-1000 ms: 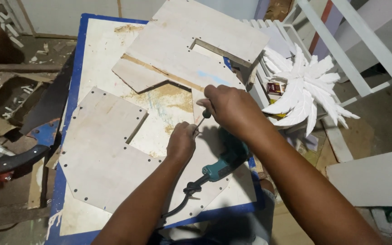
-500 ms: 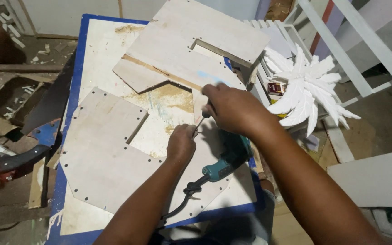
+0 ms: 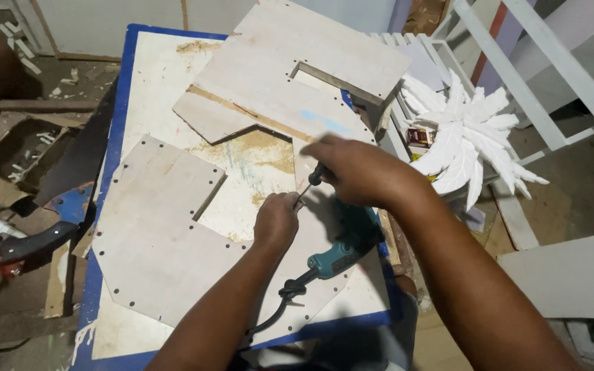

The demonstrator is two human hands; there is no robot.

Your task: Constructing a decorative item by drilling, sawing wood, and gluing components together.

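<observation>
both hands (image 3: 317,196) on, seemingly, screwdriver (image 3: 309,184)

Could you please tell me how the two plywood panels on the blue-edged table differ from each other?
The near plywood panel lies flat under the left hand and has small holes dotted along its edges; the far plywood panel overlaps the table's back edge and shows only a few holes. The near panel's notch is open-sided; the far panel's cutout is a narrow slot. Both are pale, angular plywood.

The right hand (image 3: 355,172) holds a screwdriver (image 3: 309,184) by its dark handle, tip angled down to the left hand (image 3: 276,221), whose fingers pinch at the tip. Both work over a plywood panel (image 3: 152,233) on the desk (image 3: 115,103). A teal power drill (image 3: 342,251) lies just beside them.
</observation>
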